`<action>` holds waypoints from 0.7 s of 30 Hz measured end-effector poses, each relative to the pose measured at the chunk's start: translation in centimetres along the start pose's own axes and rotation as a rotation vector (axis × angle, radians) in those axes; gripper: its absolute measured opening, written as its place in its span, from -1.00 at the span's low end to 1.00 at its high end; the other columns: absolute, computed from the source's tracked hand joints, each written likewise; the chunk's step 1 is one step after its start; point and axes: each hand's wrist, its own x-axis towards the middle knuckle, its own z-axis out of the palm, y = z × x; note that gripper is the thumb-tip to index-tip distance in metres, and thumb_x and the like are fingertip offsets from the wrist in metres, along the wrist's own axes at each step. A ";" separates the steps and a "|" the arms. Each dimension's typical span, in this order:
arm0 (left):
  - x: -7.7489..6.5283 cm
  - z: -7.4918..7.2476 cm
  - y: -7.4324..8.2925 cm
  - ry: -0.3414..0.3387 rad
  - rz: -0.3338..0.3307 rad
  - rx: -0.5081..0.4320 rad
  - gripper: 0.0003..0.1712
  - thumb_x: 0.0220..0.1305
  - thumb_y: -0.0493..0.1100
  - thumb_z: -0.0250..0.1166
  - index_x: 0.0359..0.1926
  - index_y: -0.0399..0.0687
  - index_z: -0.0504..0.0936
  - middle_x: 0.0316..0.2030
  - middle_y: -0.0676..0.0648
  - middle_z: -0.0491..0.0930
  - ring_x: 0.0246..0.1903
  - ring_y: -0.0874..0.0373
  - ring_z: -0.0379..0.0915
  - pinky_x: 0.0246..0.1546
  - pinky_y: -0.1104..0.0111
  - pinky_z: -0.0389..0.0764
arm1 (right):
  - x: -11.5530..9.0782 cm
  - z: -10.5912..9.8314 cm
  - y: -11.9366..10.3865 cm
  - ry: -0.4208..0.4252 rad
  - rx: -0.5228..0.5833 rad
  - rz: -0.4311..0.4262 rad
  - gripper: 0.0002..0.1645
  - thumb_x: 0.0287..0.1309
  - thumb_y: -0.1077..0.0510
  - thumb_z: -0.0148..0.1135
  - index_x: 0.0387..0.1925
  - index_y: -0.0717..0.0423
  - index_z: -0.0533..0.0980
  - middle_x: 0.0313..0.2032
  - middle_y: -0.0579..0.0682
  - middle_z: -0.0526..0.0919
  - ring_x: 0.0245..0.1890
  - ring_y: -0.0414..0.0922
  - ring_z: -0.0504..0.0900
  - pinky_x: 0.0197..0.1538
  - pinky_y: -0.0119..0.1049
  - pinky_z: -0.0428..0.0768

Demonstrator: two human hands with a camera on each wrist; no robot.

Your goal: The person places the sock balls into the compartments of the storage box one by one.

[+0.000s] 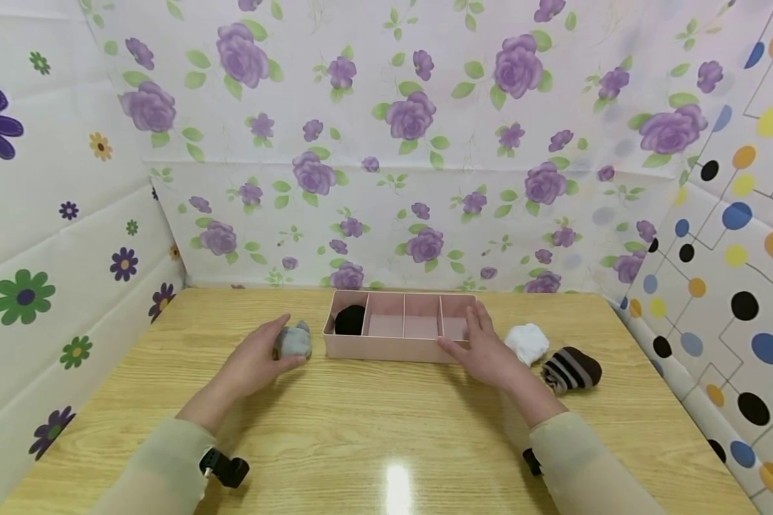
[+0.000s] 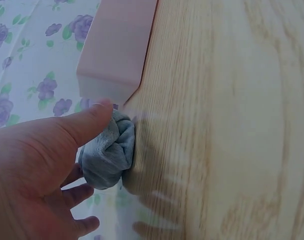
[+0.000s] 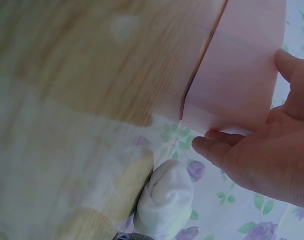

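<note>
A rolled-up grey sock [image 1: 294, 341] lies on the table left of a pink divided box [image 1: 386, 348]. My left hand [image 1: 253, 361] is around it, thumb on the near side and fingers spread beyond. In the left wrist view, the thumb overlaps the sock [image 2: 109, 152] and the lower fingers stand loosely apart. At the box's right end is my right hand [image 1: 483, 350], its thumb by the front rim. The right wrist view has its fingertips [image 3: 204, 145] right at the end wall. A black rolled sock [image 1: 350, 320] fills the leftmost compartment; the others hold nothing.
To the right of the right hand, a white rolled sock [image 1: 527, 343] lies beside a brown, striped sock [image 1: 572, 369]. Flower-patterned sheeting [image 1: 386, 214] hangs behind the wooden table [image 1: 361, 429], and dotted sheeting [image 1: 734, 286] stands along its right side.
</note>
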 end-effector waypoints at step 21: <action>0.9 0.4 0.1 0.017 -0.055 0.097 -0.20 0.41 -0.15 0.57 0.51 -0.41 0.47 0.30 -0.49 0.56 0.24 -0.44 0.54 0.20 -0.29 0.57 | 1.2 0.7 1.6 0.002 -0.006 -0.012 0.36 0.58 -0.51 0.08 0.77 0.23 -0.40 0.74 0.13 -0.64 0.53 0.41 0.36 0.06 0.14 0.68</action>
